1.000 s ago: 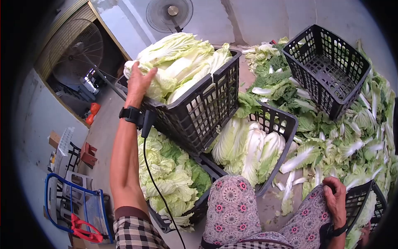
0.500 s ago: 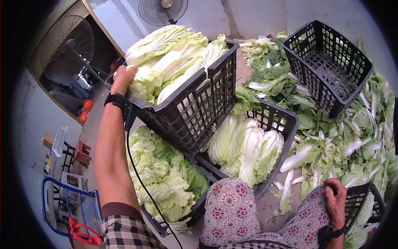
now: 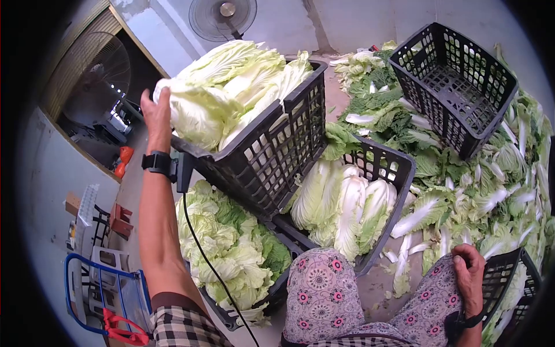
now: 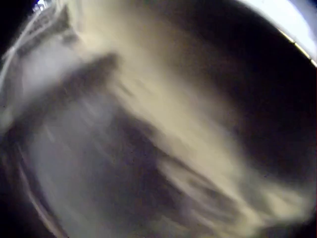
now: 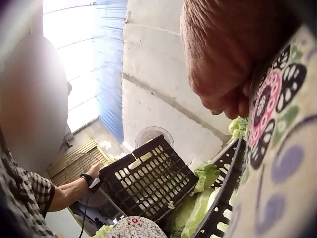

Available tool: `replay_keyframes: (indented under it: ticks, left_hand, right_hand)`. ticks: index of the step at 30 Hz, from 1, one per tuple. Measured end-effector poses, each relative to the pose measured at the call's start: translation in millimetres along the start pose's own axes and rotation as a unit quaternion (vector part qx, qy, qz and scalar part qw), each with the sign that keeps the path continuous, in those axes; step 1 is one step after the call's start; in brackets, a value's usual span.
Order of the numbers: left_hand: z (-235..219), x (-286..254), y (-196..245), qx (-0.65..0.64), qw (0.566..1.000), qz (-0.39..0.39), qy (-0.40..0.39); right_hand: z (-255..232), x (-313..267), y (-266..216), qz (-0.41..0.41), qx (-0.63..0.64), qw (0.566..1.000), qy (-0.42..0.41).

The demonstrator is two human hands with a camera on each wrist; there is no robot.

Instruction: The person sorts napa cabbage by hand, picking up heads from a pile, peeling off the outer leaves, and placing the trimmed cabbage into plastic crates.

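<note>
My left hand [image 3: 156, 118] is at the upper left of a heaped black crate [image 3: 272, 139], fingers and thumb around the pale base end of a napa cabbage [image 3: 202, 113]. This cabbage lies on top of other pale heads and sticks out past the crate's near left corner. The left wrist view is a motion blur. On the patterned trouser leg over my knee [image 3: 433, 295] rests my right hand [image 3: 469, 274], its fingers loosely curled and holding nothing. In the right wrist view the right hand [image 5: 218, 59] lies against the same cloth.
Below the heaped crate, a lower crate [image 3: 399, 202] holds several napa cabbages [image 3: 347, 208]. Loose leaves [image 3: 231, 248] fill another crate at left. A black crate [image 3: 457, 87] sits on the leaf pile [image 3: 428, 162]. A cable [image 3: 211, 263] hangs from my left wrist. A fan [image 3: 222, 17] stands behind.
My left hand shifted left and down, then back up at the crate's corner. The top cabbage's pale end now shows beside the thumb, raised and turned. My right hand has stayed on the knee.
</note>
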State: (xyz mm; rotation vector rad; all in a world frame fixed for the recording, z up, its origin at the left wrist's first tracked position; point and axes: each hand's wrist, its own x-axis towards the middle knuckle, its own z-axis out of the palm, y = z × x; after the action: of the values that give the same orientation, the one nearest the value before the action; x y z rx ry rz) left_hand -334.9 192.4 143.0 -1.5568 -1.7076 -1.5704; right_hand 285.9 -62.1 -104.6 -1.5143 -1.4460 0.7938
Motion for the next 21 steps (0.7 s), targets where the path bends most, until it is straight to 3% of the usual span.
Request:
replay_keyframes:
  ticks: [1,2,4,5,8,9,12,13,15,16,17,20,21]
  left_hand:
    - [-1.2,12.8,-33.8,0.013,0.997,-0.068,0.018]
    - [-9.9,7.8,-34.5,-0.058,0.972,-0.221,-0.051]
    - [-18.8,17.3,-29.3,-0.167,0.917,-0.321,-0.168]
    - [-14.0,12.8,-28.2,-0.198,0.917,-0.329,-0.108]
    - [-13.4,-3.6,-13.2,-0.23,0.915,-0.272,-0.188]
    - [-16.7,-14.3,4.1,-0.202,0.916,-0.236,-0.254]
    - [-17.6,-16.2,20.8,-0.129,0.931,-0.235,-0.247]
    - [-11.6,-6.7,-2.6,-0.2,0.897,-0.192,-0.344]
    - [1.0,-17.9,-0.4,0.019,0.954,-0.043,-0.296]
    - [8.9,-21.6,1.6,0.129,0.955,0.034,-0.264]
    - [15.2,-21.9,7.6,0.231,0.932,0.03,-0.277]
    - [24.6,-24.2,22.0,0.319,0.893,-0.004,-0.316]
    - [26.6,-27.1,28.5,0.3,0.909,-0.021,-0.288]
  right_hand:
    - [0.0,-1.0,0.7,0.005,-0.002,1.0,0.003]
    - [-1.6,-1.0,2.1,0.007,-0.005,1.0,0.002]
    - [-3.5,1.1,4.1,0.013,0.0,1.0,0.002]
    - [-1.7,0.8,4.5,0.017,0.012,1.0,0.001]
    - [4.7,4.2,-2.6,0.033,0.025,0.999,0.001]
    - [5.9,3.7,-4.7,0.041,0.026,0.999,0.004]
    - [4.9,1.9,-3.9,0.034,0.018,0.999,0.005]
    - [3.9,0.6,-2.9,0.03,0.023,0.999,0.007]
    - [1.8,-0.1,-0.7,0.019,0.031,0.999,0.011]
    - [1.8,-0.3,-0.2,0.011,0.021,1.0,0.01]
    - [1.7,0.0,0.2,0.005,0.01,1.0,0.01]
    - [-0.4,0.0,-0.2,0.006,0.005,1.0,0.015]
    - [0.6,0.2,-0.4,0.009,0.011,1.0,0.014]
